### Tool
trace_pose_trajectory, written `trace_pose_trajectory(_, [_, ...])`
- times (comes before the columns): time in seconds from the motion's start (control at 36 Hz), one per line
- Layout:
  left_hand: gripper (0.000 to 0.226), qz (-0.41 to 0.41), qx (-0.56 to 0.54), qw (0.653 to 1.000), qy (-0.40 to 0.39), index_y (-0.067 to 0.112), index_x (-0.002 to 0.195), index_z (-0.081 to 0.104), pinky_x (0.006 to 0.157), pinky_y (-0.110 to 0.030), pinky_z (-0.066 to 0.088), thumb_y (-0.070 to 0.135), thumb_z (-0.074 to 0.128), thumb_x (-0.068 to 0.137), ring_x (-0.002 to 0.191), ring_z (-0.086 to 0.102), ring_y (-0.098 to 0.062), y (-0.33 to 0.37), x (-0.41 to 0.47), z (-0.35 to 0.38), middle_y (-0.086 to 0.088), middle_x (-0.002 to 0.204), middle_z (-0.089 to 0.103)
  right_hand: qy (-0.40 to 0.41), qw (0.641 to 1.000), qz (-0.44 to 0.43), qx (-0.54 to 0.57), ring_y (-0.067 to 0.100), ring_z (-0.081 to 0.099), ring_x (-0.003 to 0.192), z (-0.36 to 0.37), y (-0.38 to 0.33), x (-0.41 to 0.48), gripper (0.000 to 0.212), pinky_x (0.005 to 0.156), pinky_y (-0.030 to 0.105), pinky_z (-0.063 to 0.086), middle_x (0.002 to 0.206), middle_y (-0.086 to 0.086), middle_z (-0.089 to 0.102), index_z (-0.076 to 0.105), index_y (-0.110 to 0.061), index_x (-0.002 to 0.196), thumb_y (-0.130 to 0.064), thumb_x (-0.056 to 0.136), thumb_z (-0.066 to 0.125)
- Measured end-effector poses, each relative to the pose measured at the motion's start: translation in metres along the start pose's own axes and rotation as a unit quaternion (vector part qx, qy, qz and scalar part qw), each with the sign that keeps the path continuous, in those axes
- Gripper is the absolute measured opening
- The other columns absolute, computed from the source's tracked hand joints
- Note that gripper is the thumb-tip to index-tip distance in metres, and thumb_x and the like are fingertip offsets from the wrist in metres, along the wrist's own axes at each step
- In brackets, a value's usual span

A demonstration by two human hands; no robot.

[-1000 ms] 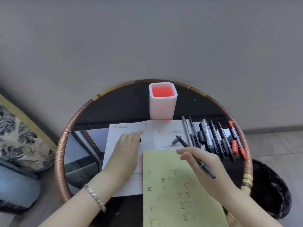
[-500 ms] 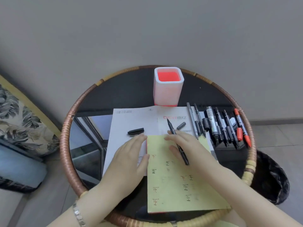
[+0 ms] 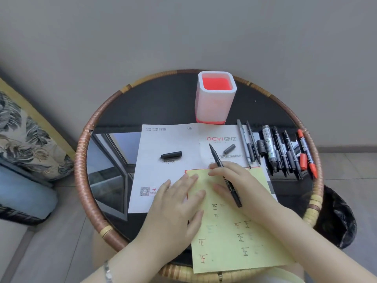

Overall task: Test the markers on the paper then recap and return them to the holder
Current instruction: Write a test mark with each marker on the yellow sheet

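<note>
1. A plain grey wall [image 3: 183, 27] fills the upper half, evenly lit.
2. At right, a grey skirting board [image 3: 346, 149] meets the pale tiled floor [image 3: 350, 170].
3. A round table [image 3: 81, 160] has a woven rattan rim and a glossy dark top.
4. The left part of the top mirrors a window frame [image 3: 110, 170].
5. Beyond the table's left edge lie a leaf-print cushion [image 3: 24, 139] and, below it, a blue cushion [image 3: 20, 193].
6. A black-lined bin [image 3: 336, 217] stands just beside the right edge.

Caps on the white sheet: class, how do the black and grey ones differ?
The black cap is longer and darker than the grey cap. The black cap lies almost level; the grey cap is tilted, nearer the tip of the marker. Both lie loose on the white sheet.
</note>
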State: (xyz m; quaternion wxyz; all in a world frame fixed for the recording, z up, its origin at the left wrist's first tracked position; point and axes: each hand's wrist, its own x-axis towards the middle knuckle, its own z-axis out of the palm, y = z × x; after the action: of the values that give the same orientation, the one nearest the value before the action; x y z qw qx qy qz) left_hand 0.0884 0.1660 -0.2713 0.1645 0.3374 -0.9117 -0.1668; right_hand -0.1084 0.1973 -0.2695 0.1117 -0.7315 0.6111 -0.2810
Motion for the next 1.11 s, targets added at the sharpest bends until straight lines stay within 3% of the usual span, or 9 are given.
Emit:
trace_pose_trajectory(0.11, [0.036,0.016,0.038,0.999,0.010,0.017,0.107,0.068,0.096,-0.042,0.033,0.030,0.043,0.083,0.116,0.057,-0.022,0.003,-0.003,0.006,-0.003,0.121,0.064,0.058,0.988,0.081,0.114,0.004,0.056,0.098,-0.009,-0.016,0.007,0.039,0.086,0.017,0.043,0.103,-0.007,0.063,0.060,-0.027,0.106,-0.055,0.087,0.039])
trace_pose_trajectory(0.25, [0.040,0.036,0.060,0.997,0.011,0.012,0.103,0.070,0.093,-0.040,0.033,0.028,0.043,0.079,0.112,0.060,-0.023,0.009,0.001,0.006,-0.002,0.122,0.064,0.209,0.901,0.159,0.345,0.007,0.065,0.091,-0.010,-0.039,0.022,0.061,0.080,0.016,0.050,0.095,-0.006,0.067,0.051,-0.038,0.110,-0.080,0.073,0.028])
trace_pose_trajectory(0.31, [0.040,0.043,0.066,0.997,0.007,0.010,0.095,0.071,0.090,-0.038,0.034,0.030,0.043,0.076,0.109,0.062,-0.023,0.012,0.004,0.006,-0.003,0.119,0.065,0.214,0.859,0.195,0.423,0.011,0.068,0.089,-0.009,-0.049,0.028,0.061,0.076,0.020,0.053,0.094,-0.001,0.070,0.057,-0.034,0.106,-0.079,0.073,0.034])
trace_pose_trajectory(0.39, [0.039,0.048,0.075,0.996,0.002,0.010,0.088,0.071,0.086,-0.037,0.035,0.034,0.044,0.073,0.107,0.062,-0.024,0.012,0.006,0.006,-0.004,0.115,0.067,0.186,0.824,0.249,0.474,0.014,0.070,0.082,-0.009,-0.061,0.038,0.026,0.071,0.024,0.056,0.086,0.004,0.071,0.066,-0.019,0.093,-0.037,0.093,0.047])
trace_pose_trajectory(0.44, [0.039,0.054,0.073,0.996,-0.003,0.010,0.088,0.071,0.086,-0.036,0.035,0.035,0.045,0.073,0.108,0.062,-0.024,0.010,0.006,0.006,-0.004,0.115,0.067,0.173,0.825,0.278,0.460,0.011,0.067,0.066,-0.003,-0.063,0.044,0.015,0.063,0.022,0.055,0.069,-0.002,0.068,0.066,-0.013,0.080,-0.020,0.089,0.056])
trace_pose_trajectory(0.56, [0.044,0.062,0.048,0.997,-0.016,0.011,0.100,0.070,0.091,-0.033,0.035,0.036,0.046,0.073,0.115,0.058,-0.020,0.003,0.004,0.005,-0.002,0.118,0.066,0.185,0.838,0.314,0.406,0.007,0.048,0.045,0.013,-0.061,0.052,0.028,0.047,0.017,0.042,0.044,-0.007,0.052,0.054,-0.011,0.064,-0.025,0.088,0.057])
trace_pose_trajectory(0.81, [0.047,0.052,0.012,0.998,0.012,0.022,0.111,0.067,0.099,-0.037,0.032,0.047,0.048,0.076,0.120,0.046,-0.012,-0.011,-0.005,0.008,-0.001,0.126,0.061,0.221,0.847,0.295,0.382,0.011,0.062,0.052,0.025,-0.054,0.047,0.019,0.055,0.019,0.050,0.055,-0.002,0.064,0.059,-0.014,0.070,-0.021,0.087,0.058])
trace_pose_trajectory(0.94, [0.049,0.047,0.023,0.999,0.004,0.023,0.114,0.067,0.100,-0.038,0.031,0.047,0.046,0.077,0.121,0.051,-0.014,-0.011,-0.005,0.008,0.001,0.126,0.061,0.279,0.848,0.301,0.336,0.012,0.046,0.038,0.031,-0.053,0.050,0.035,0.046,0.017,0.039,0.040,-0.002,0.048,0.047,-0.009,0.054,-0.018,0.074,0.074])
trace_pose_trajectory(1.11, [0.053,0.050,0.013,0.998,-0.037,0.025,0.124,0.060,0.102,-0.038,0.028,0.051,0.043,0.081,0.128,0.039,-0.011,-0.017,-0.008,0.004,0.004,0.135,0.054,0.312,0.872,0.295,0.236,0.005,0.031,0.043,0.039,-0.048,0.050,0.043,0.048,0.014,0.028,0.040,-0.008,0.032,0.032,-0.014,0.047,-0.004,0.075,0.063])
